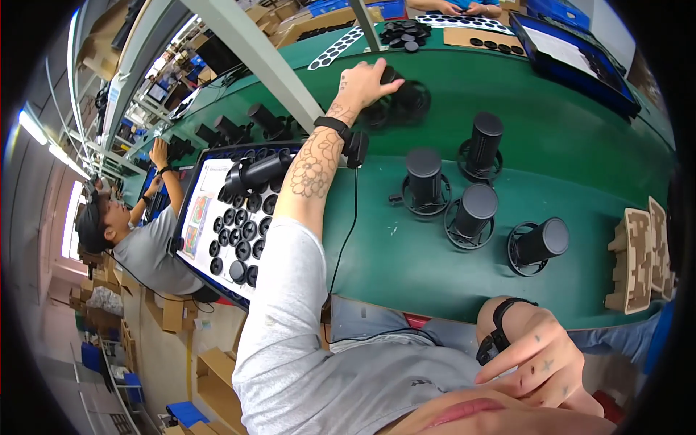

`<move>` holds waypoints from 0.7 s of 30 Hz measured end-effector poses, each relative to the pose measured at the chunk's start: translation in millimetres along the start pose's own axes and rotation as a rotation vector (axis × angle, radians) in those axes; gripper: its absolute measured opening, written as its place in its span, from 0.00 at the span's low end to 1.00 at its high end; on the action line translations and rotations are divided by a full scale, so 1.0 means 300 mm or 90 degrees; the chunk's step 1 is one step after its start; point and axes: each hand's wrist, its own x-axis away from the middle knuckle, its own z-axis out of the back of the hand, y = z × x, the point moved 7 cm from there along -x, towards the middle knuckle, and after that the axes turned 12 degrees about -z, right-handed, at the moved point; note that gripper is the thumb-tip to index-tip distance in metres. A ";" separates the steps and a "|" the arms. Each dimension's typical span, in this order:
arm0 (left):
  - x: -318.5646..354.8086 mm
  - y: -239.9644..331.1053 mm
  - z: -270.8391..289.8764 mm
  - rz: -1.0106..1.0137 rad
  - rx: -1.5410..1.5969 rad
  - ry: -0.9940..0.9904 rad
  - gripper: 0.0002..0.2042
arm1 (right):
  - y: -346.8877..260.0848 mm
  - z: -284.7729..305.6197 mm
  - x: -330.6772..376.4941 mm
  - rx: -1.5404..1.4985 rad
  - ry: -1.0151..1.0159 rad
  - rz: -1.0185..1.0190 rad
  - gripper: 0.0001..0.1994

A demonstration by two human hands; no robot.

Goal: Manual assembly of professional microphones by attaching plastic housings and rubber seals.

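My left hand [365,85] reaches across to the far side of the green table, its fingers closed on a black cylinder with a ring-shaped mount [410,100], blurred by motion. It looks like a microphone in a shock mount. Nearer me stand several more such units: one at the back [484,141], one at the left [424,177], one in the middle [475,210] and a tilted one at the right [542,243]. Low at the right, close to my body, my right hand [540,366] has its index finger stretched out and other fingers bent. Nothing shows in it.
A tray [190,210] holding round black parts and a printed sheet lies left of my forearm. Moulded cardboard inserts [631,261] stand at the right edge. A grey post [261,58] rises beside my left wrist. Co-workers sit at the left [156,243] and far side [457,7].
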 end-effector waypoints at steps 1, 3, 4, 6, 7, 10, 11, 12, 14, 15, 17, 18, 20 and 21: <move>0.031 -0.021 0.045 0.039 0.023 0.055 0.31 | 0.013 -0.007 0.011 0.005 -0.005 -0.014 0.22; 0.056 -0.031 0.143 0.095 0.124 0.229 0.33 | 0.022 -0.026 0.012 0.022 -0.018 -0.032 0.23; 0.085 -0.002 0.209 0.119 0.190 0.337 0.31 | 0.024 -0.024 0.024 0.056 0.014 0.001 0.24; 0.167 0.032 0.302 0.214 0.423 0.517 0.28 | 0.012 -0.026 0.005 0.096 0.040 0.039 0.26; 0.227 0.030 0.324 0.222 0.521 0.630 0.28 | 0.038 -0.036 -0.025 0.077 -0.012 -0.024 0.29; 0.394 0.025 0.360 0.235 0.649 0.783 0.27 | 0.087 -0.050 -0.009 0.047 -0.080 -0.144 0.34; 0.457 0.045 0.326 0.217 0.808 0.852 0.24 | 0.110 -0.059 0.008 0.024 -0.095 -0.199 0.36; 0.469 0.111 0.358 0.193 0.963 0.787 0.22 | 0.100 -0.073 0.004 0.049 -0.102 -0.208 0.36; 0.521 0.123 0.351 0.185 1.013 0.843 0.25 | 0.135 -0.075 0.005 0.006 -0.061 -0.256 0.42; 0.531 0.128 0.348 0.178 1.029 0.841 0.26 | 0.150 -0.065 0.003 0.001 -0.037 -0.258 0.33; 0.532 0.132 0.346 0.171 1.055 0.840 0.28 | 0.145 -0.052 -0.005 0.095 -0.037 -0.221 0.22; 0.529 0.127 0.313 0.157 1.128 0.836 0.28 | 0.129 -0.036 -0.006 0.181 -0.035 -0.177 0.13; 0.482 0.148 0.296 0.129 1.218 0.817 0.29 | 0.082 0.013 -0.011 0.434 -0.010 -0.204 0.07; 0.473 0.168 0.322 0.099 1.153 0.816 0.29 | 0.101 0.046 0.008 0.499 0.056 -0.171 0.08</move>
